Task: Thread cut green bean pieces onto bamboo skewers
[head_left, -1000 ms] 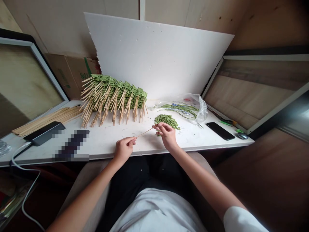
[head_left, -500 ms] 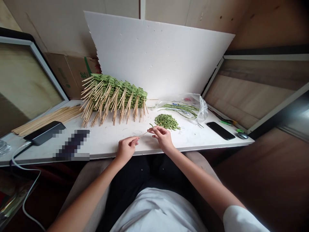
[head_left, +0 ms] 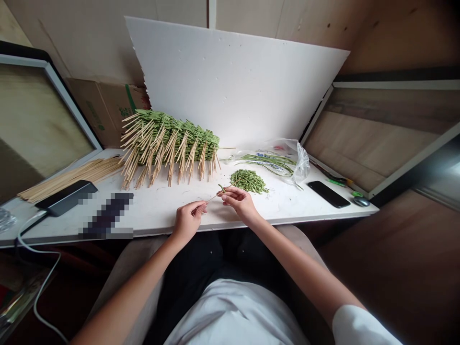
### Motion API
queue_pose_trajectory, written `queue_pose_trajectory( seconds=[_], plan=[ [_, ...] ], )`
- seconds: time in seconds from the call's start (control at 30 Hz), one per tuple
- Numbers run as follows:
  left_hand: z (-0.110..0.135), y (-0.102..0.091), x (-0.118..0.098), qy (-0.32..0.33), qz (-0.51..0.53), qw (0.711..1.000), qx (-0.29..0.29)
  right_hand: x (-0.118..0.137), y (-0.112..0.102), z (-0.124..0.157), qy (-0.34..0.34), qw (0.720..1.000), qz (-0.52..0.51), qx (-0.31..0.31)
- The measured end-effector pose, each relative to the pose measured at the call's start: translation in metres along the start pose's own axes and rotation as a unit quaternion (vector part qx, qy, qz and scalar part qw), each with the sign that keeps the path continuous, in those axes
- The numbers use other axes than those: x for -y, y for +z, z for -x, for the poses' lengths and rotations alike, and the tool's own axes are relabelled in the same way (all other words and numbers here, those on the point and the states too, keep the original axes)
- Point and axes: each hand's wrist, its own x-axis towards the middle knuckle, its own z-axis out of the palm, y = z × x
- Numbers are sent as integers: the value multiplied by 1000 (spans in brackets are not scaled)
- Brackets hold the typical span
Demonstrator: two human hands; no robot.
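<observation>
Centrally, just above the front edge of a white table [head_left: 154,213], a seated person's two bare hands meet over a thin wooden stick [head_left: 212,198]. The left hand [head_left: 187,221] pinches one end of the stick between thumb and bent fingers. The right hand [head_left: 242,203] has its fingertips drawn narrow around the other end, where a short green piece [head_left: 220,187] pokes up past the fingers; whether the stick pierces it is too small to tell.

Just beyond the right hand, a loose heap of cut green pieces [head_left: 248,180] lies on the surface, about midway between front and back edges. Behind it, toward the back edge, long green stems [head_left: 271,163] lie partly inside a clear plastic bag [head_left: 304,162].

Left of centre along the back edge rises a large stack of green-loaded skewers [head_left: 176,139], their bare ends fanning toward the front edge. Plain sticks [head_left: 74,177] lie in a bundle near the left end, behind a dark box-shaped device [head_left: 67,198] with a white cable [head_left: 57,261]. Near the right end rests a black phone [head_left: 328,194]. A white board [head_left: 237,81] stands upright along the back edge.
</observation>
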Motion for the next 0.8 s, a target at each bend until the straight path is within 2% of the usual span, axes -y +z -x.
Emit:
queue_pose_trajectory(
  seconds=[0.1,0.2,0.3,0.33,0.43,0.5,0.67,0.8],
  plan=[
    [-1,-1,1,-5,4,1000,-1,12,-5,-3,-3,999,35,41],
    [-3,-4,1,-10,5,1000,-8,35,-23,-11,-32,984,160,72],
    [-6,-8,3,-23,5,1000,-12,55,-51,-21,-106,928,355,31],
    [-7,-9,3,-26,4,1000,-11,60,-60,-23,-116,906,405,36],
    [-8,-10,6,-29,1,999,-13,62,-79,-27,-116,851,500,106],
    [-8,-10,7,-30,-1,999,-14,58,-84,-27,-122,830,527,140],
    [-7,-9,10,-29,1,999,-17,48,-83,-26,-142,824,530,141],
    [-7,-9,10,-32,-4,999,-19,45,-82,-27,-148,824,536,111]
  ],
)
